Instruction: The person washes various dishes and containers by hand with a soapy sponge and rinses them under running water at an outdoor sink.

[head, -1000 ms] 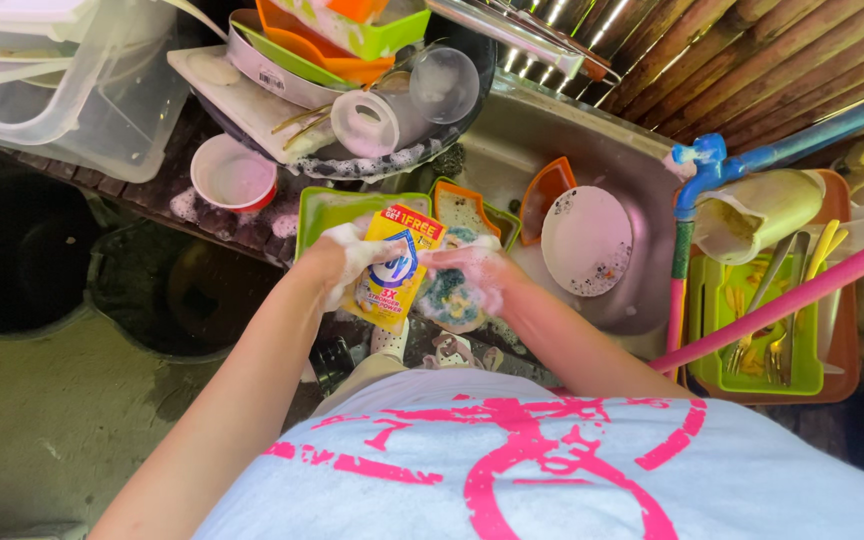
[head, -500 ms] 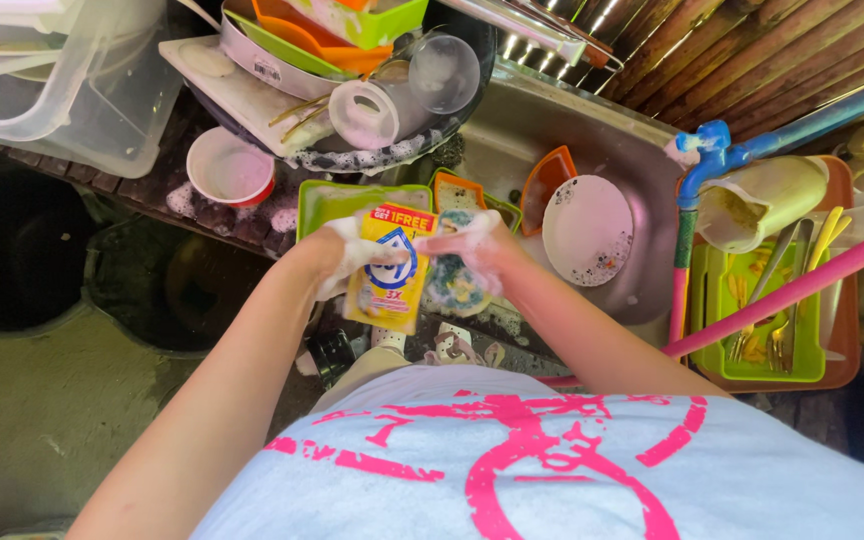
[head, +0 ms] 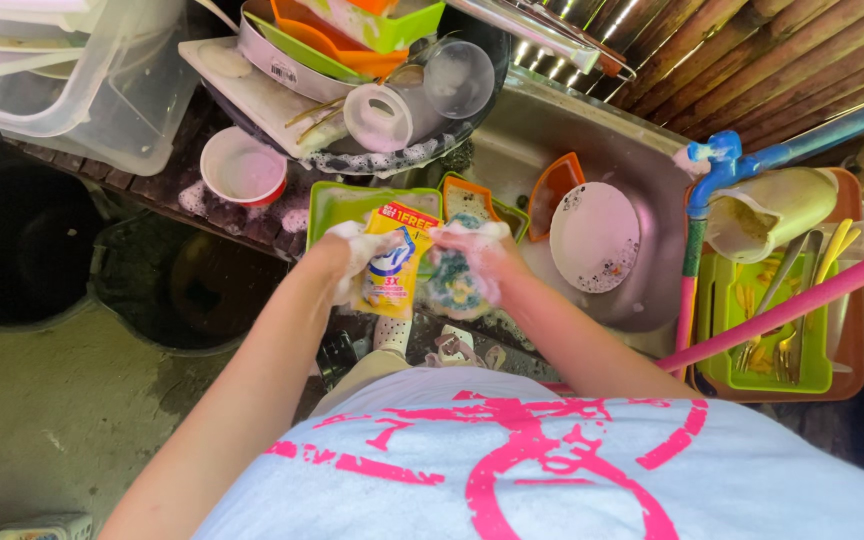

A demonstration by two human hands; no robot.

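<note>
A: What is changing since a second ago?

B: The yellow detergent pouch [head: 390,268] is standing more upright and nearer the sponge, with both hands drawing closer together, so soap seems to be going onto it.

A: And the left hand [head: 344,262]?

B: It is foamy and curled around the pouch's left edge, gripping it.

A: To its right?

B: The right hand [head: 482,262] is clenching a sudsy blue-green sponge [head: 452,285], touching the pouch. Beyond it, a white plate [head: 594,236] is lying in the steel sink [head: 552,130].
</note>
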